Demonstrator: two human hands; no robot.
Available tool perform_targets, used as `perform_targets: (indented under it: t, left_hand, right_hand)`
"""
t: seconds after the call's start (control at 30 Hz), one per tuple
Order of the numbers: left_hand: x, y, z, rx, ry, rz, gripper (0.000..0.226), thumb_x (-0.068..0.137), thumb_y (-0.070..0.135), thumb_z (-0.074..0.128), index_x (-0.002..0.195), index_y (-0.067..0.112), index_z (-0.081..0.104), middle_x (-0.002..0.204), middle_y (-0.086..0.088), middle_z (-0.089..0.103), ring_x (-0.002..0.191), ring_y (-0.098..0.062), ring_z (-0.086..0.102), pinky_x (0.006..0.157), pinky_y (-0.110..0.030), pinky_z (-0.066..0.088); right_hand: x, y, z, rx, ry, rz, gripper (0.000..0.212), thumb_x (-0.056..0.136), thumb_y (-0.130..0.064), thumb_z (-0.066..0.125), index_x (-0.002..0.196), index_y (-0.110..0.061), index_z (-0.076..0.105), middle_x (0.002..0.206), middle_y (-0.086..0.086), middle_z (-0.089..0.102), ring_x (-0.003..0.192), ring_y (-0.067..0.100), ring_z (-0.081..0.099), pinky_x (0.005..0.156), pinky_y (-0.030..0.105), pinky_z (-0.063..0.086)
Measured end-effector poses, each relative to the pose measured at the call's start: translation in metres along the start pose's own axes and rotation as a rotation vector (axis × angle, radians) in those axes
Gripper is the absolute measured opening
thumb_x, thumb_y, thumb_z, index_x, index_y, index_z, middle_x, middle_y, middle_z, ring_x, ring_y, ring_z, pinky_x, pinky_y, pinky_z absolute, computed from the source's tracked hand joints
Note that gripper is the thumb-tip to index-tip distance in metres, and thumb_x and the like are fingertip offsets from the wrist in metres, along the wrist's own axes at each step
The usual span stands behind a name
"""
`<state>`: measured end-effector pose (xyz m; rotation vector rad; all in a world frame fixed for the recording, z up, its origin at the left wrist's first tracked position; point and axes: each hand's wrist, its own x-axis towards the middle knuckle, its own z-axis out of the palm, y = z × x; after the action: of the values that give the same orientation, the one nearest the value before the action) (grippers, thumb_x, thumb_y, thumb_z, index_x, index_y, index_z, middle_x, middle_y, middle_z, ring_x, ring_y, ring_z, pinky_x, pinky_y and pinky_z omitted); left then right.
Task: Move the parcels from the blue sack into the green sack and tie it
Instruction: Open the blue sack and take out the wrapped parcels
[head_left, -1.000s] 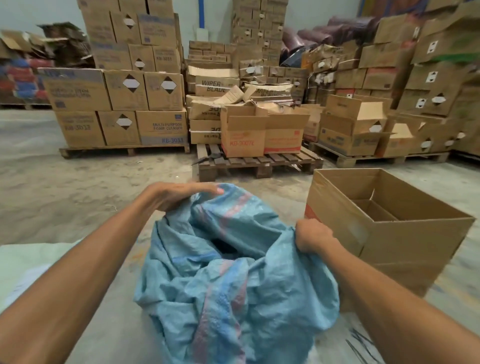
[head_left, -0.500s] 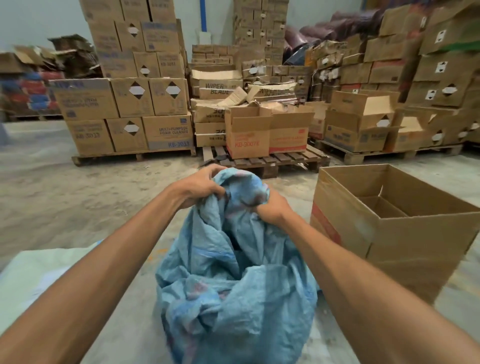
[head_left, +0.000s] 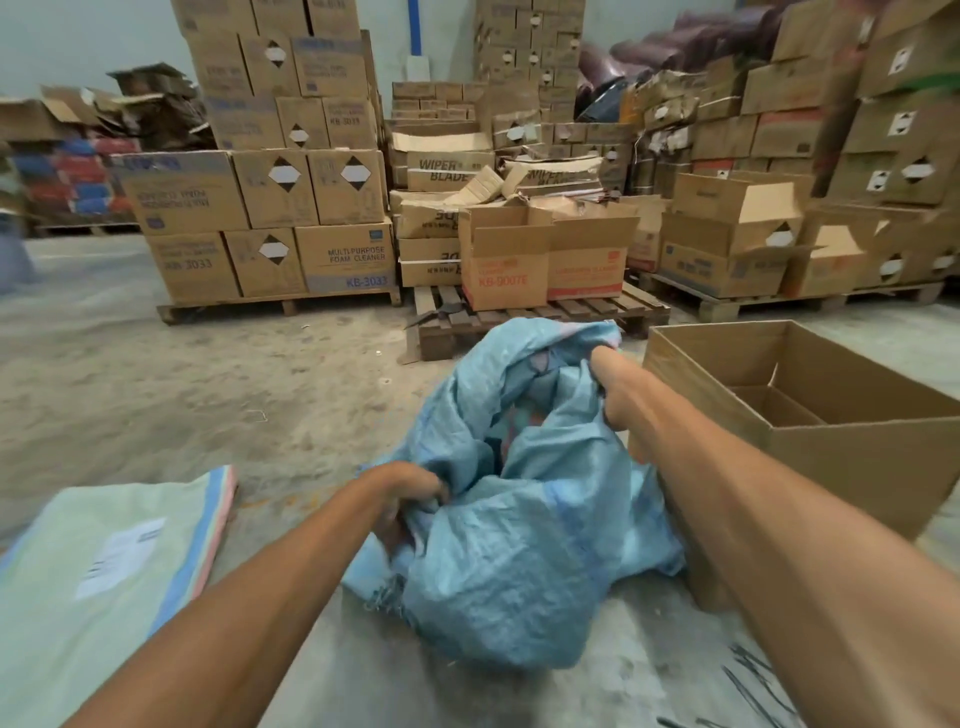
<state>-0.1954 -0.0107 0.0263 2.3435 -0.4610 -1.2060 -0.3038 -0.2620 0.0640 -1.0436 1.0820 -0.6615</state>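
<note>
The blue woven sack (head_left: 524, 545) stands crumpled on the concrete floor in front of me. My right hand (head_left: 610, 384) grips the far upper edge of its mouth and holds it up. My left hand (head_left: 410, 493) grips the near left edge of the mouth lower down. Inside the opening I see only dark folds and a hint of reddish colour; no parcel shows clearly. The pale green sack (head_left: 104, 582) lies flat on the floor to my left, with a white label on it and a blue and pink stripe along its right edge.
An open cardboard box (head_left: 857, 467) stands right beside the blue sack on the right. A low wooden pallet (head_left: 545, 317) with two open boxes lies just behind the sack. Stacked cartons on pallets line the back of the warehouse.
My left hand has come down from the top of the sack to its near left edge. The right hand has stayed high on the far edge, and the mouth has spread wider.
</note>
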Motion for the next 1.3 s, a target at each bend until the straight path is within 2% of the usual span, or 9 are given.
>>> perform_targets:
  t: [0.1, 0.23, 0.33, 0.47, 0.6, 0.67, 0.73, 1.1, 1.3]
  left_hand:
    - [0.008, -0.001, -0.014, -0.645, -0.025, 0.050, 0.026, 0.103, 0.006, 0.037, 0.102, -0.005, 0.061, 0.098, -0.018, 0.065, 0.083, -0.031, 0.059, 0.098, -0.042, 0.046]
    - [-0.018, 0.028, -0.039, -1.175, 0.097, 0.194, 0.039, 0.106, 0.001, 0.030, 0.142, -0.008, 0.041, 0.144, -0.011, 0.045, 0.131, -0.028, 0.046, 0.073, -0.019, 0.041]
    - [0.001, 0.041, -0.075, -1.304, 0.203, 0.176, 0.041, 0.105, 0.020, 0.034, 0.143, 0.007, 0.046, 0.151, -0.003, 0.043, 0.138, -0.019, 0.041, 0.112, -0.028, 0.034]
    - [0.015, 0.048, -0.097, -1.321, 0.170, 0.078, 0.032, 0.096, 0.025, 0.046, 0.113, 0.005, 0.064, 0.117, -0.010, 0.064, 0.107, -0.025, 0.060, 0.100, -0.039, 0.047]
    - [0.004, 0.022, -0.114, -1.090, 0.116, 0.102, 0.028, 0.097, 0.027, 0.046, 0.104, 0.008, 0.066, 0.107, -0.008, 0.070, 0.089, -0.026, 0.069, 0.087, -0.040, 0.054]
    - [-0.012, -0.008, -0.125, -0.932, 0.106, 0.152, 0.022, 0.089, 0.023, 0.055, 0.083, 0.007, 0.069, 0.077, -0.013, 0.074, 0.059, -0.028, 0.071, 0.057, -0.042, 0.059]
    - [-0.022, -0.036, -0.141, -0.892, 0.114, 0.197, 0.025, 0.090, 0.023, 0.053, 0.081, 0.005, 0.069, 0.068, -0.017, 0.072, 0.053, -0.029, 0.070, 0.051, -0.045, 0.059]
    - [-0.021, 0.000, -0.109, -0.908, 0.298, 0.380, 0.040, 0.087, -0.013, 0.055, 0.125, -0.001, 0.049, 0.087, -0.016, 0.066, 0.064, -0.028, 0.068, 0.058, -0.040, 0.058]
    - [-0.029, 0.021, -0.075, -0.947, 0.219, 0.391, 0.018, 0.097, -0.002, 0.035, 0.090, -0.009, 0.050, 0.062, -0.022, 0.064, 0.067, -0.037, 0.058, 0.082, -0.042, 0.046]
  right_hand:
    - [-0.020, 0.003, -0.010, -0.374, -0.043, -0.039, 0.107, 0.034, -0.040, 0.079, 0.134, -0.015, 0.049, 0.118, 0.016, 0.069, 0.095, 0.034, 0.070, 0.085, 0.055, 0.057]
    - [-0.062, -0.003, -0.002, -0.777, -0.165, -0.056, 0.135, 0.051, -0.080, 0.078, 0.156, -0.020, 0.017, 0.153, 0.013, 0.040, 0.135, 0.036, 0.047, 0.115, 0.053, 0.037]
    - [-0.080, 0.005, 0.001, -1.147, -0.236, 0.012, 0.105, 0.072, -0.086, 0.058, 0.146, -0.013, 0.045, 0.150, 0.017, 0.046, 0.133, 0.035, 0.049, 0.115, 0.050, 0.035]
    - [-0.072, 0.040, 0.015, -0.560, -0.387, 0.273, 0.019, 0.098, -0.022, 0.056, 0.094, -0.005, 0.062, 0.088, 0.015, 0.076, 0.095, 0.025, 0.070, 0.087, 0.049, 0.054]
    - [-0.071, 0.017, 0.000, -0.281, -0.200, -0.018, 0.016, 0.097, -0.016, 0.055, 0.083, -0.011, 0.049, 0.030, -0.017, 0.048, 0.027, 0.001, 0.051, 0.044, 0.026, 0.054]
    - [-0.036, 0.014, -0.035, -0.289, -0.225, 0.104, 0.050, 0.058, -0.028, 0.090, 0.094, -0.014, 0.057, 0.051, -0.052, 0.038, 0.039, -0.014, 0.052, 0.066, 0.034, 0.059]
    - [0.022, 0.016, -0.072, -0.225, -0.183, 0.138, 0.095, 0.024, -0.029, 0.099, 0.111, -0.020, 0.062, 0.079, -0.018, 0.073, 0.065, 0.004, 0.071, 0.077, 0.046, 0.060]
    - [-0.123, 0.025, -0.032, -0.625, -0.201, 0.113, 0.038, 0.092, -0.020, 0.072, 0.122, -0.001, 0.059, 0.119, 0.019, 0.062, 0.109, 0.027, 0.061, 0.092, 0.039, 0.051]
    - [-0.117, 0.080, -0.021, -0.023, -0.052, 0.451, 0.028, 0.098, -0.010, 0.053, 0.123, 0.000, 0.063, 0.091, 0.023, 0.061, 0.098, 0.035, 0.063, 0.079, 0.048, 0.059]
